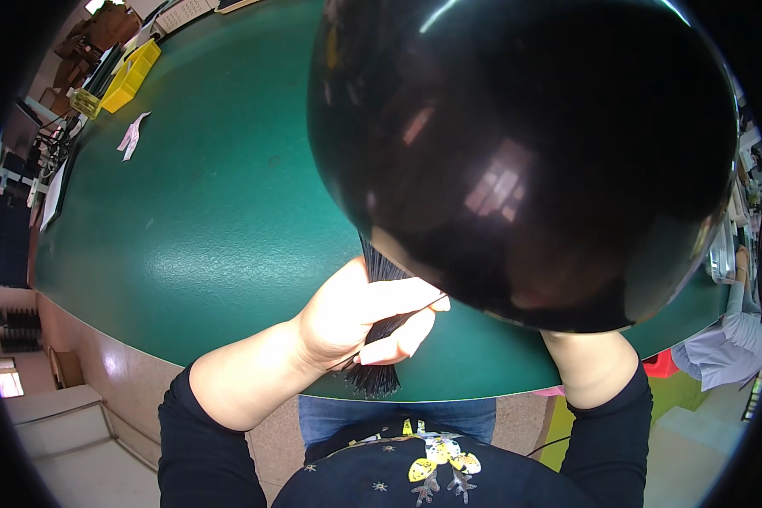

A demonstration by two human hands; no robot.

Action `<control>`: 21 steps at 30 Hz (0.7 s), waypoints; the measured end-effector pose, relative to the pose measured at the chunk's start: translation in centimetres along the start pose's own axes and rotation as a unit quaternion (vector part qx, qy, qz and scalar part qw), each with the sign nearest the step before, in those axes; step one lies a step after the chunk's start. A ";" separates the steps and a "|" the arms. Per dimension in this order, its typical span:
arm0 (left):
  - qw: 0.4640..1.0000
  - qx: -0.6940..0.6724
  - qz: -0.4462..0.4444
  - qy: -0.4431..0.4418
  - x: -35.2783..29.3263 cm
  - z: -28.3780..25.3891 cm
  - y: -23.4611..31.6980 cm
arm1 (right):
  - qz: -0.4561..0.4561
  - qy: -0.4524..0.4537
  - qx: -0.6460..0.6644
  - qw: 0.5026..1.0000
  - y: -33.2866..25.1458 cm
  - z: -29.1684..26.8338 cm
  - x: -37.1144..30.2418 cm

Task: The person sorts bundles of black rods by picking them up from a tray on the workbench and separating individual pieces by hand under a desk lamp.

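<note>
My left hand (367, 322) is closed around a bundle of thin black strands (378, 379), the fingers wrapped across its middle. The lower ends fan out below my fist, near the table's front edge. Above, the bundle runs up behind a large, glossy black rounded object (516, 169), whose exact kind I cannot make out. This object fills the upper right of the view. My right forearm (593, 368) reaches up under its lower rim, and the right hand is hidden behind it, so its fingers and anything in them do not show.
The work surface is a green table (229, 169) with a curved-looking front edge. A yellow bin (131, 76) stands at the far left, with a pale pink strip (133, 135) closer in. Cables (57, 146) lie along the left edge. Another person's sleeve (732, 339) shows at far right.
</note>
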State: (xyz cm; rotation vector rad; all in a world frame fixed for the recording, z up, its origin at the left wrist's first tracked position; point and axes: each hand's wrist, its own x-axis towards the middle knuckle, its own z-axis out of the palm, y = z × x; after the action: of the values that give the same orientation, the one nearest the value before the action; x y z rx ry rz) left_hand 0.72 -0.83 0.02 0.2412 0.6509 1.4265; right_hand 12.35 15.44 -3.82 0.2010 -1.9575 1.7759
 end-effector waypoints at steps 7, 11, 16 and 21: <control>0.998 0.055 0.019 0.003 0.2 0.3 0.0 | -0.038 0.021 0.042 0.998 -0.6 0.9 0.6; 0.998 0.054 0.031 0.021 0.2 0.1 -0.1 | 0.072 0.086 0.301 0.947 -0.8 1.2 -0.1; 0.998 0.051 0.015 0.025 0.2 0.2 0.1 | 0.080 -0.039 0.080 0.993 -1.7 0.8 0.8; 0.995 0.080 0.032 0.043 0.1 -0.3 0.0 | 0.087 -0.025 0.030 0.995 -0.6 1.0 0.9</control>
State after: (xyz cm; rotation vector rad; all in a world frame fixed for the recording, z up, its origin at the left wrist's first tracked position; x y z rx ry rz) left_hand 0.57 -0.81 -0.29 0.3288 0.8363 1.4531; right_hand 11.51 14.55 -2.93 0.0972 -2.0121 1.9581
